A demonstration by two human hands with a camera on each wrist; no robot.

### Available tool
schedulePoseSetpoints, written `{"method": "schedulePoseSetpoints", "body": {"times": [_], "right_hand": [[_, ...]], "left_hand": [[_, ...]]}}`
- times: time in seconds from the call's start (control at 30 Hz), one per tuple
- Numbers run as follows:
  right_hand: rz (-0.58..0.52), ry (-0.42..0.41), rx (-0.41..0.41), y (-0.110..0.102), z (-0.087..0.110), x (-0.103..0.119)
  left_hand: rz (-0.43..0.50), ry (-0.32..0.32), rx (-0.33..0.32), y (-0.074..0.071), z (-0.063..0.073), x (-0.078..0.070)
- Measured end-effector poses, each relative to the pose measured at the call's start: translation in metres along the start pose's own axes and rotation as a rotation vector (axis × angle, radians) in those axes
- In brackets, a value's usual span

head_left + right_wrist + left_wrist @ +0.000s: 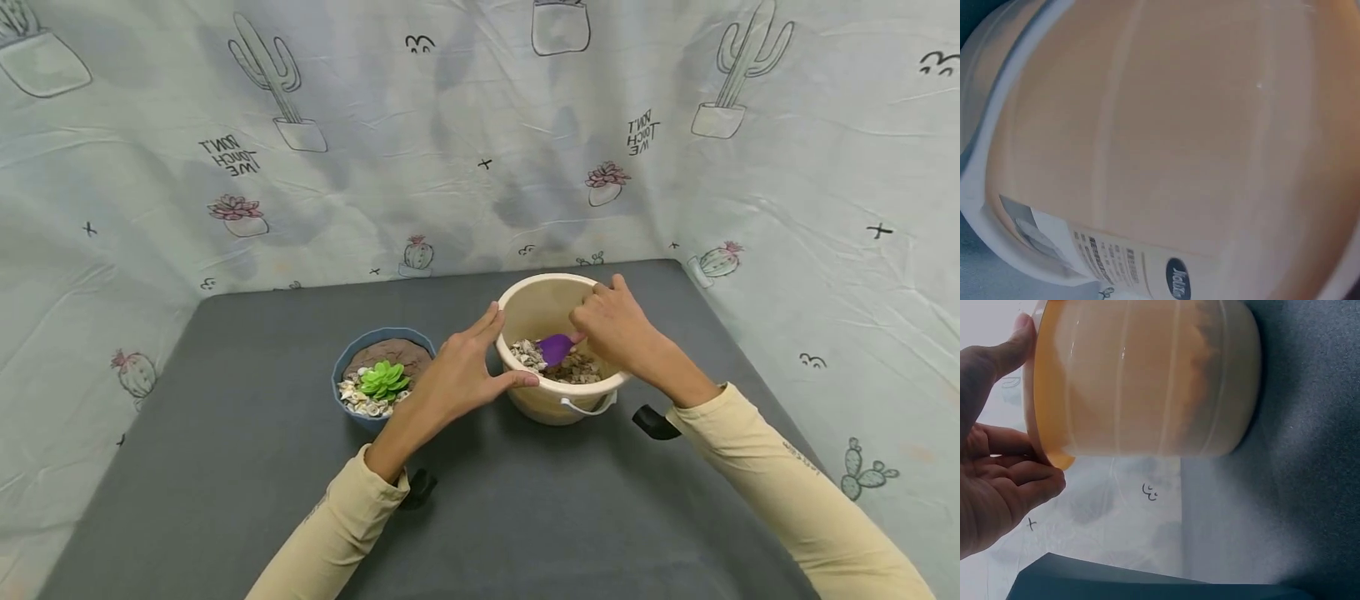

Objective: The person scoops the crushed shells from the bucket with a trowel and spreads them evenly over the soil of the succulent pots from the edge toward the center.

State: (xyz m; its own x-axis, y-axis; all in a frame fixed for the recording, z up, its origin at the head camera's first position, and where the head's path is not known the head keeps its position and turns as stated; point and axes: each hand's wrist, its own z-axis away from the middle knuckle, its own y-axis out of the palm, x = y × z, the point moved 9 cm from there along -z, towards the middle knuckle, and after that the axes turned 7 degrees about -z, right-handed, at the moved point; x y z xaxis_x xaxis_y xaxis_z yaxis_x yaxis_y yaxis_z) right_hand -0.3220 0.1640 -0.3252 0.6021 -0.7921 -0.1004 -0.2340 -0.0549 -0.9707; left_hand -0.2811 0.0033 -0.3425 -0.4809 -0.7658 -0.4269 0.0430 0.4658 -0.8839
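A cream plastic bucket (pixel 551 408) stands on the grey table, holding a layer of small pale stones or shell bits (pixel 576 368). My left hand (pixel 461 367) grips its rim from the left, thumb at the near edge; in the left wrist view the left fingers (pixel 1038 481) curl at the rim. Over the bucket's right side, my right hand (pixel 611 325) holds a small purple scoop (pixel 556 349), whose blade lies among the bits; its handle is mostly hidden by the hand. The right wrist view shows only the bucket's labelled outer wall (pixel 1166 137).
Left of the bucket is a blue bowl (pixel 339 392) with brown soil-like filling, shells and a green succulent (pixel 384 381), partly behind the left wrist. A white handle (pixel 591 410) hangs at the bucket's front. Cactus-print cloth (pixel 480 217) borders the table (pixel 247 467).
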Motion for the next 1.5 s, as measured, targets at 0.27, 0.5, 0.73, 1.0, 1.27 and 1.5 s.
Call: {"method": "schedulePoseSetpoints", "body": {"times": [0.27, 0.5, 0.73, 1.0, 1.27, 1.5], "right_hand": [[-0.173, 0.091, -0.049, -0.014, 0.01, -0.012], [-0.278, 0.165, -0.14, -0.034, 0.032, -0.024], [-0.363, 0.212, -0.245, -0.047, 0.05, -0.036], [-0.337, 0.172, -0.313, -0.068, 0.048, -0.042], [-0.376, 0.16, -0.339, -0.088, 0.047, -0.034], [-0.372, 0.114, -0.354, -0.098, 0.04, -0.015]], "left_hand": [[0.002, -0.02, -0.006, -0.001, 0.0, 0.003], [0.004, -0.029, 0.005, 0.002, 0.002, 0.002], [0.011, -0.026, 0.006, 0.003, 0.005, 0.001], [0.054, -0.022, -0.015, -0.001, -0.002, 0.004], [0.042, -0.03, -0.002, -0.003, 0.001, 0.01], [0.033, -0.011, -0.059, -0.027, 0.019, 0.017]]}}
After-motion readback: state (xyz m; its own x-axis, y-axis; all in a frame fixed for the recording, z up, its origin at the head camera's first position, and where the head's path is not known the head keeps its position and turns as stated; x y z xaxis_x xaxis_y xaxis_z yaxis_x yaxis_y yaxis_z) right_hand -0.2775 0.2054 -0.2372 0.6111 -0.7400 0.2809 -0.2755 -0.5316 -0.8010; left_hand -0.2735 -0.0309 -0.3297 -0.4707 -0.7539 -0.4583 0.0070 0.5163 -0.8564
